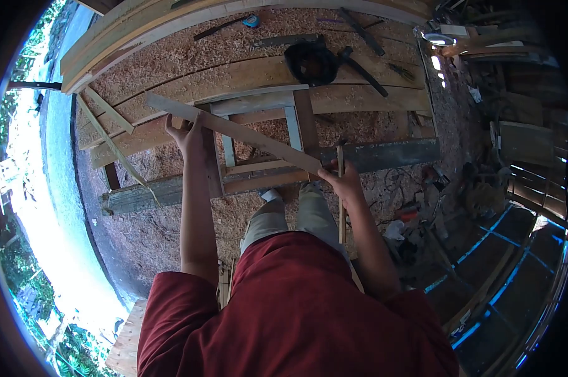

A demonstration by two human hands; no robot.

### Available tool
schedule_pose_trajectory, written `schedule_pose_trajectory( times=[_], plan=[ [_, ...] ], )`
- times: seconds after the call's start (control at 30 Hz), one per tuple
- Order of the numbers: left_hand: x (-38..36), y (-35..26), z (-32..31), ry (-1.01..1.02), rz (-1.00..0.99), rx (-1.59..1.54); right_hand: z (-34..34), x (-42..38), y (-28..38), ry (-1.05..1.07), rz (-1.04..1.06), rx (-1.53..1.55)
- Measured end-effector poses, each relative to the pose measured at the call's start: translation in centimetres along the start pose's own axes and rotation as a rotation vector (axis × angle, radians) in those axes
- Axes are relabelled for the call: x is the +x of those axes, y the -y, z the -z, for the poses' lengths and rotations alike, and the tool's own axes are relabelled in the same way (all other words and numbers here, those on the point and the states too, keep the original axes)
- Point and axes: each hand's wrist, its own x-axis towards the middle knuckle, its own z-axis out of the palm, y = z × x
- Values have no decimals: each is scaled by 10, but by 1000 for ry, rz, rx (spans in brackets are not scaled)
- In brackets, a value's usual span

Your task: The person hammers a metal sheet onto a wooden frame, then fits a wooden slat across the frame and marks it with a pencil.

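A long flat wooden board [252, 136] slants across the space above the bench, its far end at the upper left. My left hand [187, 133] grips it near that end, with one finger sticking out to the side. My right hand [345, 184] is at the board's near right end and also holds a thin-handled hammer [341, 217], whose head points away from me. Below the board lies a rectangular wooden frame [306, 125], partly covered by it. Exactly how the right fingers share board and hammer is hard to make out.
Wood shavings cover the bench planks [246, 72]. A black container [311, 63], a dark-handled tool [365, 73] and a blue tape measure [252, 21] lie at the back. Loose strips [117, 147] lean at left; clutter and a red item [408, 212] are at right.
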Motion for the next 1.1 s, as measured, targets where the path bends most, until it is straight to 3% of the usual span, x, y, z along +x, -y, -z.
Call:
schedule_pose_trajectory(
  times=[1.1],
  plan=[
    [4,3,1,0,24,-7,-1,0,-3,-11,-35,11]
  ],
)
